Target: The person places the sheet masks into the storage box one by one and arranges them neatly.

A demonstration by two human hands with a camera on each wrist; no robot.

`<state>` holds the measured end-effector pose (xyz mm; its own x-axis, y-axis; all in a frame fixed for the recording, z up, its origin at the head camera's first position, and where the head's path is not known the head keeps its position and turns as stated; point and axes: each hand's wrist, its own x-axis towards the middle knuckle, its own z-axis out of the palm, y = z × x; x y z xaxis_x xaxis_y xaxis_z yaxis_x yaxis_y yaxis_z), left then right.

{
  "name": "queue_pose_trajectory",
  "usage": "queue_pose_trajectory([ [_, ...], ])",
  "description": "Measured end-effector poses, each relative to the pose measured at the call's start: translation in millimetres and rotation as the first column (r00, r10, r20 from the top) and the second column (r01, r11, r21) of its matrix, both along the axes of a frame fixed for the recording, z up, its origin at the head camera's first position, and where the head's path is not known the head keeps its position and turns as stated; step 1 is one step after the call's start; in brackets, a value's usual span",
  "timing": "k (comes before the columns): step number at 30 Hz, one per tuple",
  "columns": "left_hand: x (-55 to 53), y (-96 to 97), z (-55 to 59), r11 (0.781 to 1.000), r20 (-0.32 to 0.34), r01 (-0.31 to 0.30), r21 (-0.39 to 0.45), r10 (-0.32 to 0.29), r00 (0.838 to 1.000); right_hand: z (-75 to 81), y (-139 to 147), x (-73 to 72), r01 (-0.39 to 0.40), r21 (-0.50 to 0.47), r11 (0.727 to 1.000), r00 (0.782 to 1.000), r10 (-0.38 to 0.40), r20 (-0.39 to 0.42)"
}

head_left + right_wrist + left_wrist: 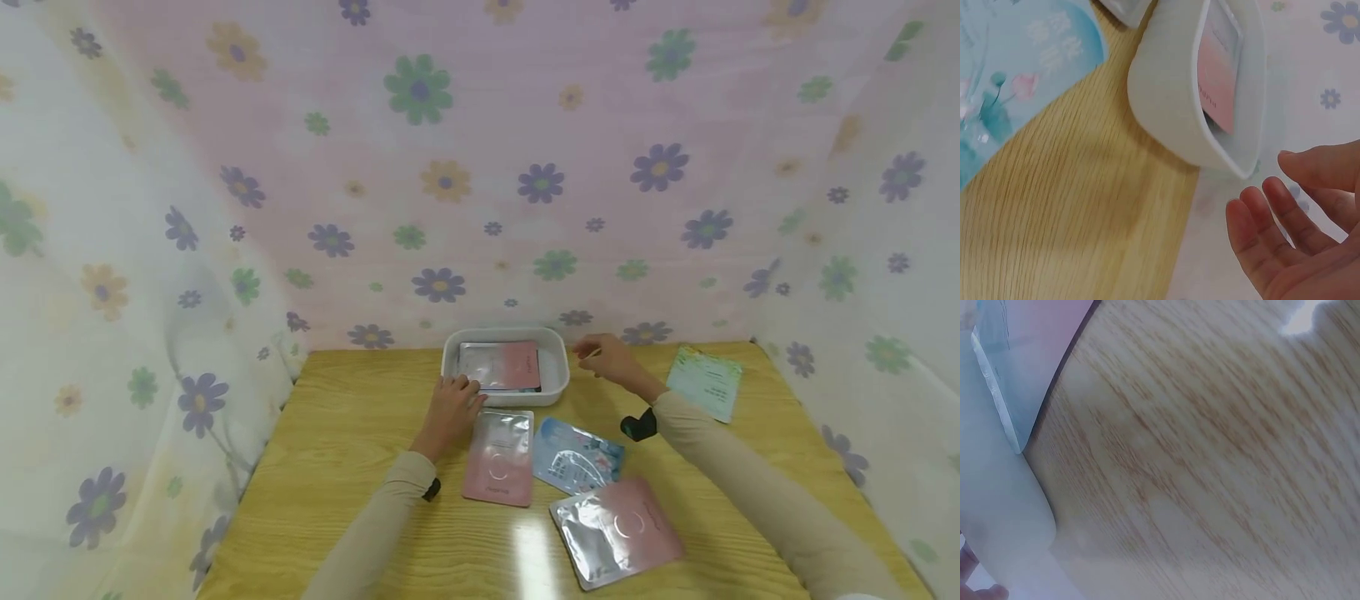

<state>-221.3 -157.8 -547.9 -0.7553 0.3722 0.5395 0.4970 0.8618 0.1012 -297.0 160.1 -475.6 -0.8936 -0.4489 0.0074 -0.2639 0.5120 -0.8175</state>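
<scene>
A white plastic box stands at the back of the table with a pink-and-silver sachet lying in it; another packet's dark edge peeks out underneath. My left hand holds the box's front left corner, fingers over the rim. Only fingertips of it show in the left wrist view. Just right of the box, my right hand hovers with loosely bent fingers and nothing in them. The right wrist view shows its thumb and fingers apart, close to the box's end.
Before the box lie a pink-and-silver sachet, a blue floral sachet and, nearer, another pink-and-silver sachet overlapping the blue one. A pale green sachet lies at the right. Flowered cloth hangs behind and beside the wooden table.
</scene>
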Motion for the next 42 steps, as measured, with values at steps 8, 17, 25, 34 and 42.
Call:
queue_pose_trajectory([
  [8,1.1,-1.0,2.2,0.999,0.003,0.019,0.032,-0.019,1.0,16.7,42,11.0,-0.01,0.04,0.999,0.999,0.009,0.036],
  [17,0.4,1.0,1.7,0.999,0.014,0.012,0.051,-0.013,1.0,17.6,92,16.2,0.059,0.116,0.991,0.998,-0.059,-0.002],
  [25,-0.6,-0.5,-4.3,0.995,0.023,0.018,0.099,-0.02,1.0,9.6,124,12.6,0.077,0.139,0.987,0.997,-0.075,-0.021],
  [34,-2.3,-2.1,-9.6,0.993,-0.031,0.039,0.113,-0.036,0.999,0.5,152,3.0,0.149,0.202,0.968,0.988,-0.138,-0.067],
  [42,-2.5,0.2,-5.7,0.99,-0.066,0.061,0.13,-0.053,0.996,-20.1,179,-8.1,0.222,0.272,0.936,0.973,-0.197,-0.118],
])
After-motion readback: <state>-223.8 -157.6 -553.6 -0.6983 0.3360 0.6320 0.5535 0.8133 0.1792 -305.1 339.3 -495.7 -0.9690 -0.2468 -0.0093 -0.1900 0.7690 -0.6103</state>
